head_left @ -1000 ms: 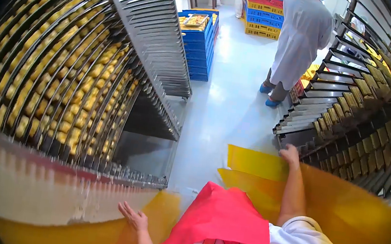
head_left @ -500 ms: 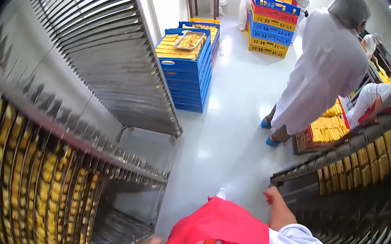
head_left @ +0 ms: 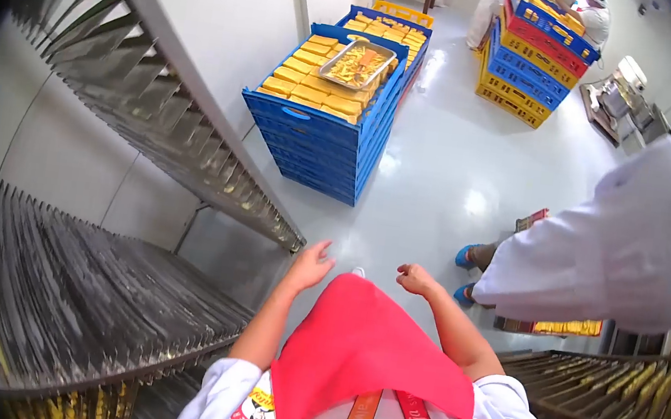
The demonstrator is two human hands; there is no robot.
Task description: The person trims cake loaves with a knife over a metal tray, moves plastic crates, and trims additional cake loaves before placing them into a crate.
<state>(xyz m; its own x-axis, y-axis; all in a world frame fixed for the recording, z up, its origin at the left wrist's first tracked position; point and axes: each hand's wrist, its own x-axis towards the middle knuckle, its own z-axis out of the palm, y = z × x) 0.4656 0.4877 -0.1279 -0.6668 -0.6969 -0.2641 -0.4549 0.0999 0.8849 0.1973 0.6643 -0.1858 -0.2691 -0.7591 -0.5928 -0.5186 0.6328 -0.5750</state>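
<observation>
My left hand [head_left: 311, 265] is raised in front of the red apron [head_left: 378, 340], close to the lower corner of a metal tray rack [head_left: 215, 165]. Its fingers are apart and it holds nothing. On the other side of the apron, over the pale floor [head_left: 430, 188], my right hand [head_left: 416, 279] has its fingers slightly curled and spread, with nothing in them. Ahead of both hands is a stack of blue crates [head_left: 310, 144] filled with yellow bread-like pieces [head_left: 311, 81]. A metal tray [head_left: 358, 65] of small yellow pieces lies on top.
A person in a white coat [head_left: 598, 250] and blue shoe covers is at the right, beside a low crate of yellow pieces [head_left: 568, 328]. Stacked coloured crates [head_left: 528, 74] are further back. Dark racks flank me: one left [head_left: 91, 288], another right [head_left: 606, 389].
My left hand has come up from the lower edge, and my right hand has moved away from the right rack. The yellow sheets seen earlier are gone from view. The blue crates look nearer.
</observation>
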